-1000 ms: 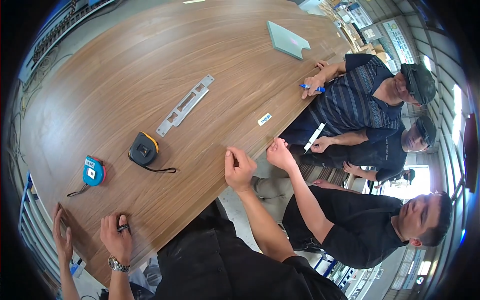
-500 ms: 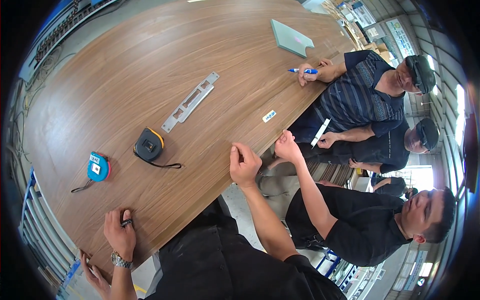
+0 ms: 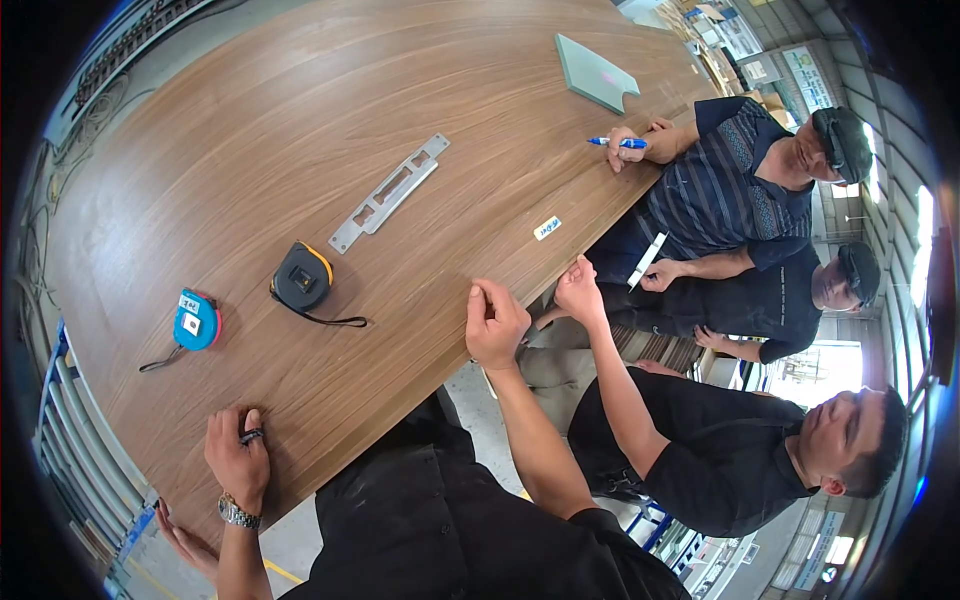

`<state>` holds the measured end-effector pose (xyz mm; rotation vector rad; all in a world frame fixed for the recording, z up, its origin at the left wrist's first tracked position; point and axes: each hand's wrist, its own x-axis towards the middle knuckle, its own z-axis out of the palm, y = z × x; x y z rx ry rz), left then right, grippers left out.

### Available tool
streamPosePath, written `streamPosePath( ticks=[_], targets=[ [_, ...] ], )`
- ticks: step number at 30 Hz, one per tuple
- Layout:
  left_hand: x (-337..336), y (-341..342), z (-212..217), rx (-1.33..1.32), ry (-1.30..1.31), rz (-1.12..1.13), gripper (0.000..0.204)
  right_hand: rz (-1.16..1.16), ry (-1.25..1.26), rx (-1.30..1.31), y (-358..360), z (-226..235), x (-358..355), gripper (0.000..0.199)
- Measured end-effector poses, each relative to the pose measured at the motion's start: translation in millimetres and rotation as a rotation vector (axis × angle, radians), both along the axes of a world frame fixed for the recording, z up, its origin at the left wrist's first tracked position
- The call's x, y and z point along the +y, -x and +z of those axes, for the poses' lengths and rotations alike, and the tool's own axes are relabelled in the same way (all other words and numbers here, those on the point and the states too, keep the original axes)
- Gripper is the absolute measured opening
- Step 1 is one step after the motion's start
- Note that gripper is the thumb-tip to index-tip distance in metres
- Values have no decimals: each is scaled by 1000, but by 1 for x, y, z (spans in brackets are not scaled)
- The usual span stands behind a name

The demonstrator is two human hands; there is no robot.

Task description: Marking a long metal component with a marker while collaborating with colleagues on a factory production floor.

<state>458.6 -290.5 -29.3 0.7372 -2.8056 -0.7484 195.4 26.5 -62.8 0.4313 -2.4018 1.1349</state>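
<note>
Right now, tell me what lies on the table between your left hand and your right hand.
In the head view, only bare wood of the table lies between the left hand and the right hand; the black tape measure sits further in.

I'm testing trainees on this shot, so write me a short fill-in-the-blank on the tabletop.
1. The left hand rests flat on the ____ table.
2. The right hand sits at the table's ____.
3. The metal plate lies beyond the black and ____ tape measure.

Missing words: wooden; edge; orange
</note>
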Motion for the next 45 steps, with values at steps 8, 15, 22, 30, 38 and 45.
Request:
streamPosePath(
  ticks=[8,15,22,30,38,45],
  targets=[
    [0,0,-3,-2,9,-17,14,-15,-11,-23,-2,2,2,5],
    [-2,2,4,-10,42,53,12,-81,6,-270,3,11,-3,29],
    [0,11,9,11,7,-7,12,277,-109,-744,115,41,-77,52],
    [-1,2,7,35,12,8,10,-6,-539,-422,123,11,-126,51],
    [-2,4,7,28,2,18,17,-223,-652,-493,143,26,-168,77],
    [-3,-3,1,80,-3,57,19,-211,-473,-666,148,36,-173,62]
  ],
)
